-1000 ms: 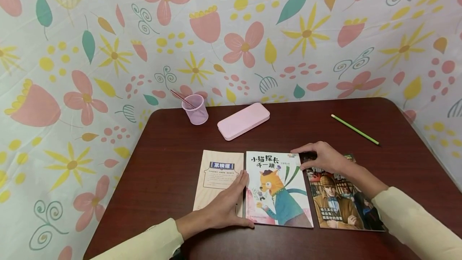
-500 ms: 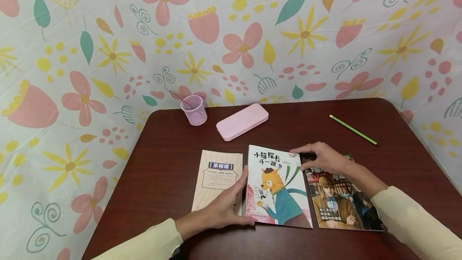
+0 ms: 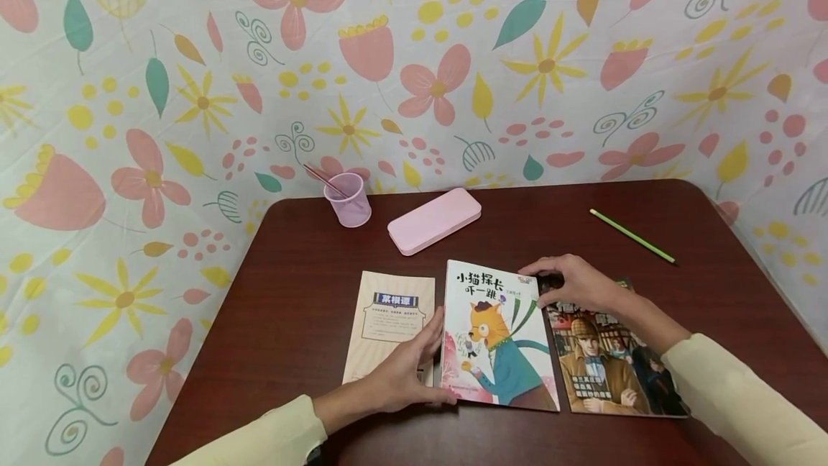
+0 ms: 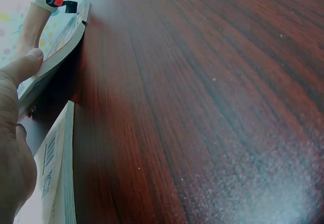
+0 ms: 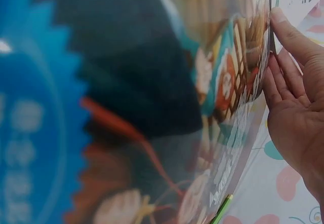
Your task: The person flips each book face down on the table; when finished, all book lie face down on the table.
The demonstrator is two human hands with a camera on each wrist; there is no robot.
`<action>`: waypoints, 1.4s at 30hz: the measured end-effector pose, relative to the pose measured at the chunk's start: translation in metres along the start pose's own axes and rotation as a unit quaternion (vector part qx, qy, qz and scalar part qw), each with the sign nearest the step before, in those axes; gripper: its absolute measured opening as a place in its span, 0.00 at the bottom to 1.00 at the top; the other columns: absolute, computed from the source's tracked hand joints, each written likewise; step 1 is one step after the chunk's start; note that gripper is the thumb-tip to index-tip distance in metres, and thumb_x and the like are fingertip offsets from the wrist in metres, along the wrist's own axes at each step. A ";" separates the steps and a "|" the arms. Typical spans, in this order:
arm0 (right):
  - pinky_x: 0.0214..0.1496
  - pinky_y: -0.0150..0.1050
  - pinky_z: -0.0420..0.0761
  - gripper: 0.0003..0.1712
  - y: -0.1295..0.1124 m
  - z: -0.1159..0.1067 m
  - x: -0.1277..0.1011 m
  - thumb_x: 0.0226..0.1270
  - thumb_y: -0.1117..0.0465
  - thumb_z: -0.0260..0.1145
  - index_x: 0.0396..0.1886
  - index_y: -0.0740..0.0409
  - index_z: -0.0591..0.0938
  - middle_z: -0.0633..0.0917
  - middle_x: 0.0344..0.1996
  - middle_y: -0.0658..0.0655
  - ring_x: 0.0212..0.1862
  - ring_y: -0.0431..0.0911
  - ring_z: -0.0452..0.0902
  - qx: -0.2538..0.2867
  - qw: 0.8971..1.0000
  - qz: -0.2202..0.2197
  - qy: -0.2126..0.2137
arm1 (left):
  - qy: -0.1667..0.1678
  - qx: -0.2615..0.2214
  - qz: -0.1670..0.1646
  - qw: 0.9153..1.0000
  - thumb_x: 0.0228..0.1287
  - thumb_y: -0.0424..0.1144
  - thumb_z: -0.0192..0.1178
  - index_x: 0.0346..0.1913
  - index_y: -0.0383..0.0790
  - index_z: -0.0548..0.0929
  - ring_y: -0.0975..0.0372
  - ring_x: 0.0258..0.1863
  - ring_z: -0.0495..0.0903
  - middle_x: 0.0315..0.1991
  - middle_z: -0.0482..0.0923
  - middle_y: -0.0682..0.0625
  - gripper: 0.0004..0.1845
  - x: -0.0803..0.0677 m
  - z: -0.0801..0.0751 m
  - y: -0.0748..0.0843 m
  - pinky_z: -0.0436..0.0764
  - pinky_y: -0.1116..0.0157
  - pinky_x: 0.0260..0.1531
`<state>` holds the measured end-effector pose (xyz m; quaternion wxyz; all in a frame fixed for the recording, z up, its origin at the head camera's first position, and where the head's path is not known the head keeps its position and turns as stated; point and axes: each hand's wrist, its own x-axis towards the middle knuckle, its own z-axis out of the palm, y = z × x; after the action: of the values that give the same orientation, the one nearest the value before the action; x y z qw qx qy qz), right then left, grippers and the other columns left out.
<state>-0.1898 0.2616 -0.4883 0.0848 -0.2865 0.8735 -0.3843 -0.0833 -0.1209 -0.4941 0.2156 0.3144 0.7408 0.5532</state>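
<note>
Head view: left hand pinches the cat book at its near-left edge, thumb under, edge raised off the surface. Right hand lies on the book's far-right corner, fingers bent over it; detective book below its wrist.

Left wrist: thumb clamped on the lifted edge; beige booklet beside the palm.

Right wrist: fingertips on the cover.

Judged step: lifting the cat book. Next move needs a full two-handed grip before it clears its neighbours.
</note>
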 end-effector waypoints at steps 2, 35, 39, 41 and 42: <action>0.41 0.39 0.83 0.30 -0.001 -0.001 0.001 0.58 0.65 0.83 0.62 0.57 0.87 0.88 0.55 0.57 0.48 0.53 0.82 0.002 1.000 0.004 -0.001 | 0.002 0.004 -0.007 1.000 0.58 0.32 0.81 0.87 0.40 0.37 0.58 0.81 0.55 0.86 0.39 0.45 0.69 -0.001 -0.001 0.000 0.64 0.64 0.73; 0.42 0.38 0.85 0.17 -0.016 -0.023 0.012 0.62 0.65 0.81 0.51 0.58 0.90 0.89 0.39 0.48 0.41 0.46 0.85 -0.057 0.997 0.009 0.055 | 0.003 0.048 -0.025 0.999 0.65 0.31 0.76 0.76 0.40 0.67 0.70 0.38 0.89 0.52 0.90 0.44 0.40 0.003 -0.015 0.000 0.88 0.68 0.42; 0.42 0.37 0.85 0.16 -0.019 -0.028 0.011 0.62 0.65 0.81 0.49 0.56 0.89 0.88 0.38 0.46 0.41 0.44 0.84 -0.059 0.996 0.001 0.062 | -0.013 0.037 -0.007 0.999 0.71 0.31 0.70 0.79 0.46 0.63 0.67 0.37 0.91 0.51 0.90 0.45 0.39 0.002 -0.017 0.000 0.88 0.68 0.38; 0.41 0.37 0.85 0.15 -0.021 -0.031 0.011 0.62 0.66 0.81 0.48 0.56 0.88 0.88 0.37 0.46 0.40 0.43 0.84 -0.058 0.996 -0.007 0.067 | -0.016 0.017 0.004 1.000 0.75 0.30 0.66 0.80 0.47 0.61 0.63 0.37 0.92 0.50 0.91 0.44 0.38 0.002 -0.018 0.000 0.89 0.66 0.38; 0.41 0.37 0.85 0.15 -0.022 -0.032 0.011 0.62 0.66 0.80 0.47 0.55 0.88 0.88 0.37 0.46 0.40 0.43 0.84 -0.058 0.996 -0.009 0.068 | -0.016 0.005 0.008 1.000 0.76 0.30 0.65 0.81 0.47 0.60 0.60 0.38 0.92 0.49 0.91 0.42 0.37 0.003 -0.019 0.000 0.90 0.64 0.38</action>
<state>-0.2010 0.2636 -0.4492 0.0049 -0.2717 0.8955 -0.3524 -0.0978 -0.1320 -0.4883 0.2215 0.3306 0.7371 0.5462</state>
